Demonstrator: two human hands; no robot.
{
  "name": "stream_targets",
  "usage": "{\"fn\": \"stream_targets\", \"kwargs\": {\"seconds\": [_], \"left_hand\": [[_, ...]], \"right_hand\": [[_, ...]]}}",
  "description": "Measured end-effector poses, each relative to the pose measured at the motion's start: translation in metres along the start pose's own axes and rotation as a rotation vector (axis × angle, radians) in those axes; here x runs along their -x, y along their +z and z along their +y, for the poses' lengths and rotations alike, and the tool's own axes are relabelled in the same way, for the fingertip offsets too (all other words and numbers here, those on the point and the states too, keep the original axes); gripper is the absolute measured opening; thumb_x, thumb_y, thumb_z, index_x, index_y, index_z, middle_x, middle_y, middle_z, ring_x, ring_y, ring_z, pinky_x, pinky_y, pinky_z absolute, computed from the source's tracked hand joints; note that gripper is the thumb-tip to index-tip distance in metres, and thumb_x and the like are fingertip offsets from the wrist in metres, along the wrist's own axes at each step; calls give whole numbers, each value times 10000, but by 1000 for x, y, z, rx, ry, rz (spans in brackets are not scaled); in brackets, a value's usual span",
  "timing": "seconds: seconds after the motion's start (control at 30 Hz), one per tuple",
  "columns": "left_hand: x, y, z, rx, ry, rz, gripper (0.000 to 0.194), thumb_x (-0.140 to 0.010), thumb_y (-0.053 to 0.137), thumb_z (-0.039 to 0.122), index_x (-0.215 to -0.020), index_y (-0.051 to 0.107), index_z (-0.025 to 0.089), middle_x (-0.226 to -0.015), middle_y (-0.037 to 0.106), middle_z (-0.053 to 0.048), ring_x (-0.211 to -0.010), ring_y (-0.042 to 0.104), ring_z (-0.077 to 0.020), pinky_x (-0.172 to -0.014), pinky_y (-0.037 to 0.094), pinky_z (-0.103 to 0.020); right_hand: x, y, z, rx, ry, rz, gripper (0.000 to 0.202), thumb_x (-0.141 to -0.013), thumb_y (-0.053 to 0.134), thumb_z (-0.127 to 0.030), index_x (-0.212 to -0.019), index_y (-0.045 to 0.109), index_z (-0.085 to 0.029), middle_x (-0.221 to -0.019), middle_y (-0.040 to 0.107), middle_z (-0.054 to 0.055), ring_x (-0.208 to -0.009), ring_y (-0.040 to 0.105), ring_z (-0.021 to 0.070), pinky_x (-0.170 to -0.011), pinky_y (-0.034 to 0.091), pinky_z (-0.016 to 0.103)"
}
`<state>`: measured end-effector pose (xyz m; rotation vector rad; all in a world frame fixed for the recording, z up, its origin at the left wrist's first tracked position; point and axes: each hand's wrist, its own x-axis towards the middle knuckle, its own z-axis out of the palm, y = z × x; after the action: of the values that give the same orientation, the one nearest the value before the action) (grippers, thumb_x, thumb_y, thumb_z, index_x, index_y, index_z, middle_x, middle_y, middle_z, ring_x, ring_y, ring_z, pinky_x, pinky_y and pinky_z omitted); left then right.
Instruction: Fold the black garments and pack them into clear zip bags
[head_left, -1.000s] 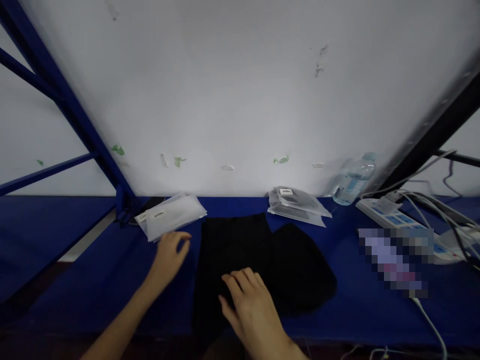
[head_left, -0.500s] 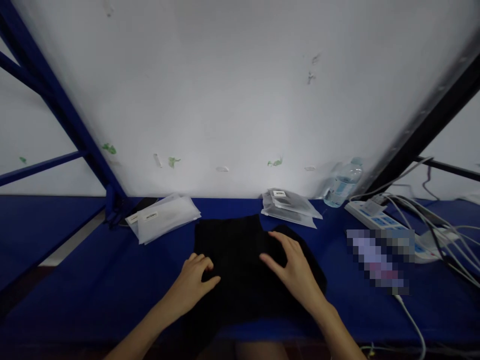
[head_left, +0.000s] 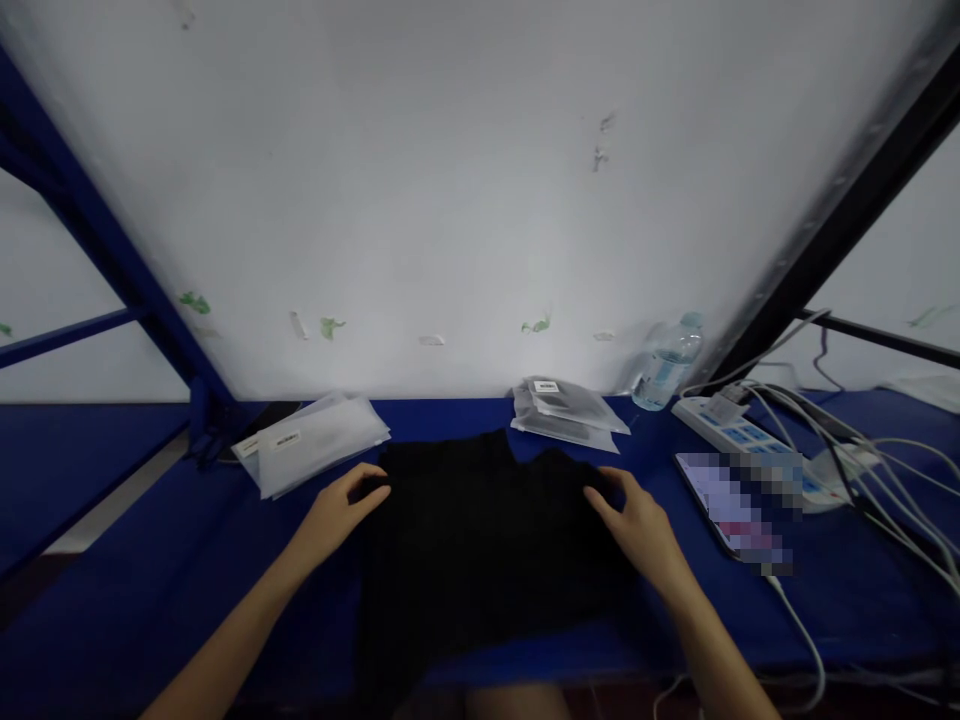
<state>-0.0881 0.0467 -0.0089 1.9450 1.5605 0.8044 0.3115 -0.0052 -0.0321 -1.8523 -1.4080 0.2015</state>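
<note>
Left hand (head_left: 337,515) and right hand (head_left: 641,525) sit at black cloth's (head_left: 487,550) left and right edges, fingers narrow, can't tell if pinching. Cloth's between them on worktop (head_left: 315,625); long axis unclear, neither hand nearer.

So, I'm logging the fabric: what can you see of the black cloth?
The cloth looks soft, matte and plain black, spread on the blue table with a stepped far edge. Its near left part reaches the table's front edge. The left hand touches its left edge, the right hand its right; grip and seams are unclear.
</note>
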Motion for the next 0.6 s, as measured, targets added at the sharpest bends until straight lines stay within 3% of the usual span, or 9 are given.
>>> {"fn": "stream_targets", "kwargs": {"seconds": [0.1, 0.23, 0.37, 0.5, 0.6], "left_hand": [[5, 9, -12, -35, 40, 42, 318, -825, 577, 466, -1071, 655, 281, -1017, 688, -9, -944, 636, -245, -838, 491, -366], [6, 15, -17, -70, 146, 66, 218, -869, 546, 397, -1006, 685, 299, -1031, 694, 5, -985, 638, -221, -888, 480, -359], [6, 12, -12, -105, 237, 161, 180, -889, 519, 354, -934, 668, 263, -1004, 705, -9, -992, 645, -223, -912, 487, -392], [32, 3, 6, -114, 353, 254, 141, -922, 499, 289, -996, 612, 251, -1081, 685, -26, -1061, 627, -211, -937, 498, -393], [72, -2, 16, -169, 585, 234, 218, -901, 522, 149, -1068, 581, 276, -1053, 700, -10, -1045, 639, -189, -963, 499, -398]], "right_hand": [[0, 1, 2, 93, -171, 142, 463, -823, 533, -480, -1135, 603, -144, -1116, 662, 157, -1065, 582, 327, -918, 451, 489], [-11, 14, -21, 38, -409, -69, 338, -885, 490, -382, -1147, 612, -207, -1110, 677, 89, -1079, 569, 274, -932, 452, 455], [-22, 23, -35, 18, -428, -212, 203, -863, 514, -300, -955, 674, -215, -930, 705, 67, -950, 611, 262, -840, 493, 434], [-9, -1, -36, -64, -444, -117, 160, -877, 515, -312, -894, 653, -233, -900, 685, 46, -916, 618, 233, -830, 496, 392], [16, -27, -29, -78, -457, -105, 141, -888, 524, -334, -934, 634, -257, -944, 668, 37, -921, 628, 213, -817, 505, 347]]}}
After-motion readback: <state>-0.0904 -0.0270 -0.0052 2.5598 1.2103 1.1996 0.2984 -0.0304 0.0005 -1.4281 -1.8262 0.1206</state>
